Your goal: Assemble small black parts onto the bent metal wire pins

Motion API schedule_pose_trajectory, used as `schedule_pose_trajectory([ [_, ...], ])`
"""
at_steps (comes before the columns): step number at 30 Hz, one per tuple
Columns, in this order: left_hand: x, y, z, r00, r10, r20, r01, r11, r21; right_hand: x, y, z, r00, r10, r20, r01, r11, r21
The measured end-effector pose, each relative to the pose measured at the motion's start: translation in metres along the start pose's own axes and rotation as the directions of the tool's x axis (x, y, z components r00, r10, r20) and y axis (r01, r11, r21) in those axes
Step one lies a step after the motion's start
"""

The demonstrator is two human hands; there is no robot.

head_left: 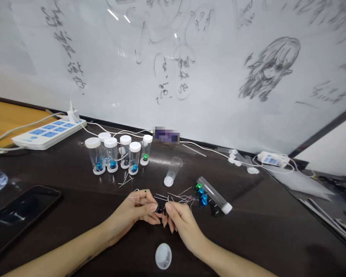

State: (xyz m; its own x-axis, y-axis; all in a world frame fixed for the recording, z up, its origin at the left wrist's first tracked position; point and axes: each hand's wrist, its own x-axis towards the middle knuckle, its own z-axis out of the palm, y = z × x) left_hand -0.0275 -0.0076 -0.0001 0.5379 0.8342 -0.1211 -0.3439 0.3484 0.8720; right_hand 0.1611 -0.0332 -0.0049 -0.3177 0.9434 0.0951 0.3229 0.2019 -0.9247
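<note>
My left hand and my right hand meet low in the middle of the view, thumbs and fingers pinched together. Between the fingertips is a small black part, mostly covered by both hands. A thin pale wire runs along the left hand's fingers. Just beyond the hands lies a loose pile of thin metal wires. To the right hand's far side are blue knobby pieces, a green piece and black bits, beside a transparent tube with a white cap. A translucent white cap sits nearer to me.
Several white-capped transparent tubes stand at back left, with blue or green pieces inside. Another tube lies behind the hands. A phone is at left, a power strip behind it. White cables run along the whiteboard.
</note>
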Motion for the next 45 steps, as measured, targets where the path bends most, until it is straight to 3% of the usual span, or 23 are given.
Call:
schedule_pose_trajectory([
  [17,-0.001,-0.0007,-0.001,1.0,0.008,-0.005,-0.008,1.0,-0.008,-0.0015,0.0028,0.0004,1.0,0.006,-0.002,-0.006,1.0,0.023],
  [33,-0.0014,0.0014,-0.0015,1.0,0.012,-0.027,-0.013,0.999,-0.037,-0.0023,-0.0004,0.0005,0.998,0.04,-0.053,-0.03,0.984,0.177],
  [39,-0.0014,0.0016,0.0003,1.0,0.003,-0.014,-0.004,1.0,-0.016,-0.0011,-0.0012,0.0012,1.0,0.017,-0.023,-0.015,0.994,0.106],
  [45,-0.0006,0.0003,-0.0024,0.999,0.031,-0.011,-0.032,0.999,-0.024,-0.0023,0.0001,0.0016,0.995,0.005,-0.095,0.003,0.996,0.09],
])
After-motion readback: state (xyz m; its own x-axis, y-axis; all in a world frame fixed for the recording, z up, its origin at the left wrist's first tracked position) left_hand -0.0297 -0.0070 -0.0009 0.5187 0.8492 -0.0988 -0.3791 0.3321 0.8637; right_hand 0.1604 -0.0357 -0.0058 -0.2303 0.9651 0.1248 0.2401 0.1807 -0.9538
